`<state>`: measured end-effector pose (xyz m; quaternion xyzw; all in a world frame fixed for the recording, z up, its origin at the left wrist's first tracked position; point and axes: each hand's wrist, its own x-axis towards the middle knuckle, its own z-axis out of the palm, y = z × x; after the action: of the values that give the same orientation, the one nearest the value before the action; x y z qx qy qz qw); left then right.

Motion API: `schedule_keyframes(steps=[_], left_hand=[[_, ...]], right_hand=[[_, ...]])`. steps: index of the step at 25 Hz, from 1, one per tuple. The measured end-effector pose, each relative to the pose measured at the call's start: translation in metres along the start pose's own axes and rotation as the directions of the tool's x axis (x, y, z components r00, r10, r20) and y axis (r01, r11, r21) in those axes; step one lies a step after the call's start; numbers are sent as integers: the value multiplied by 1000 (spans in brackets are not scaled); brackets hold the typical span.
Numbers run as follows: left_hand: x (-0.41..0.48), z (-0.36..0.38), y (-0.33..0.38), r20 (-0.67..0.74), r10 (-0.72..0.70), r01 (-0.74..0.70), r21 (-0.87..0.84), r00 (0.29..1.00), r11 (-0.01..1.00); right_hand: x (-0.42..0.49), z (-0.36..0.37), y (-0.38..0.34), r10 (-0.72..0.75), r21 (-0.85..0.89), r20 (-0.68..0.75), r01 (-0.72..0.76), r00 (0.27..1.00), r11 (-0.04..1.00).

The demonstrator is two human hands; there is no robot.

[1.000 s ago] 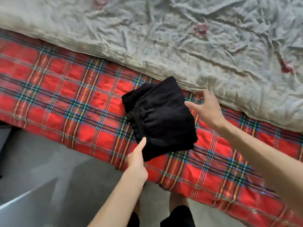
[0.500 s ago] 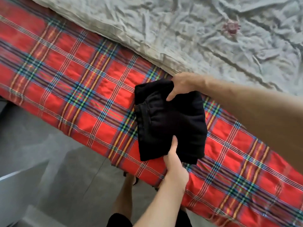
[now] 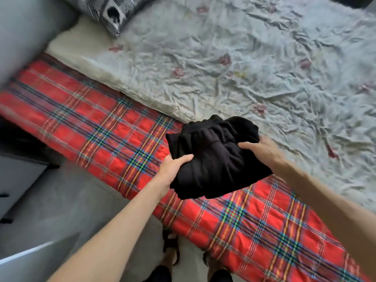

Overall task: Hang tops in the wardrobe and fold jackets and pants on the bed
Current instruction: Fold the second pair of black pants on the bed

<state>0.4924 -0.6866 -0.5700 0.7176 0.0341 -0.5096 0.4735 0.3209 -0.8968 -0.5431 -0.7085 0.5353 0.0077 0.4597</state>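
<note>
At the bottom of the frame, two feet in dark sandals point(image 3: 171, 250) stand on the grey floor point(image 3: 61, 204), with the hems of dark shorts just below them at the frame edge. A pale piece of furniture point(image 3: 18, 176) sits blurred at the left edge.

Both bare forearms reach up from the lower corners toward the centre. The left hand point(image 3: 174, 168) has its grip closed on the lower left edge of the folded black garment point(image 3: 215, 161), thumb on top and fingers tucked beneath. The right hand point(image 3: 263, 149) holds the garment's right side, its grip curled over the cloth, thumb lying across the top. The garment is a thick, bunched bundle at the centre of the frame, above the bed's near edge. Whether it rests there or is lifted clear is hard to tell.

Under it, a red plaid blanket point(image 3: 97, 127) runs along the bed's edge from the left to the lower right. Beyond that lies a crumpled pale quilt point(image 3: 254, 58) with small reddish flowers, filling the upper right. A black-and-white patterned pillow point(image 3: 110, 12) lies at the upper left.
</note>
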Motion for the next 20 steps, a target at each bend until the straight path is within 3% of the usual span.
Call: schedule_keyframes(steps=[4, 8, 11, 14, 16, 20], left_hand=[[-80, -83, 62, -122, 146, -140, 57, 982, 989], [-200, -182, 78, -327, 199, -198, 35, 924, 980], [-301, -244, 64, -482, 183, -240, -58, 857, 969], [-411, -295, 22, -647, 130, -298, -157, 751, 942], [-477, -316, -19, -725, 70, -322, -215, 685, 922], [-605, -338, -135, -880, -174, -399, -366, 441, 841]], right_hand=[[-51, 3, -119, -231, -61, 53, 234, 971, 970], [-116, 34, -247, -480, -122, 261, 522, 838, 845], [-185, 80, -333, -618, -144, 435, 728, 655, 671], [-277, 147, -394, -687, -106, 591, 885, 423, 454], [-345, 190, -414, -662, -57, 698, 943, 273, 328], [-509, 296, -414, -502, 126, 864, 982, -39, 139]])
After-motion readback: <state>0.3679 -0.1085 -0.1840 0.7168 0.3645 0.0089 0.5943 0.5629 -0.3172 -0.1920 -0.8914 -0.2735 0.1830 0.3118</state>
